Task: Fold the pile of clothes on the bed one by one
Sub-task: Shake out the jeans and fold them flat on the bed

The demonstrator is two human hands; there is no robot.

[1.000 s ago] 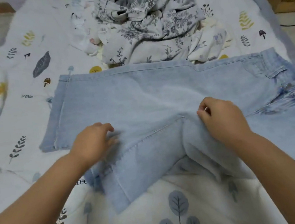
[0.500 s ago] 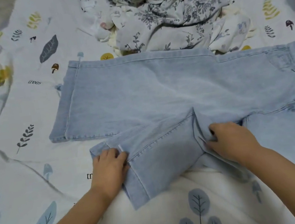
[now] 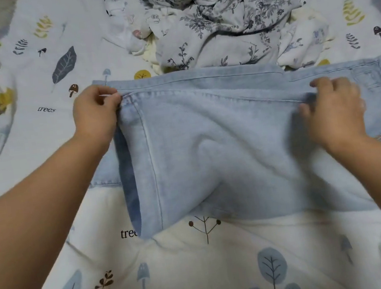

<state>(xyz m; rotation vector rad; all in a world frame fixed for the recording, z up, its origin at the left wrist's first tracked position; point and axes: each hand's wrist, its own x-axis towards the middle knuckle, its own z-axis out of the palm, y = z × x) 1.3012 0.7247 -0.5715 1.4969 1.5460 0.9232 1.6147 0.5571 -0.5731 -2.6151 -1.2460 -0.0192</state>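
Left hand [image 3: 95,113] pinches jeans [image 3: 208,141] hem, right hand [image 3: 334,109] grips upper leg's seam: lay edge-to-edge on far leg, smooth flat.

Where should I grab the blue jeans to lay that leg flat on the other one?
Pinch the jeans along the lifted leg's top seam, coming from above. The left hand grips the hem corner and the right hand grips the seam nearer the waist. A wide-apart grip keeps the floppy cloth stretched straight.
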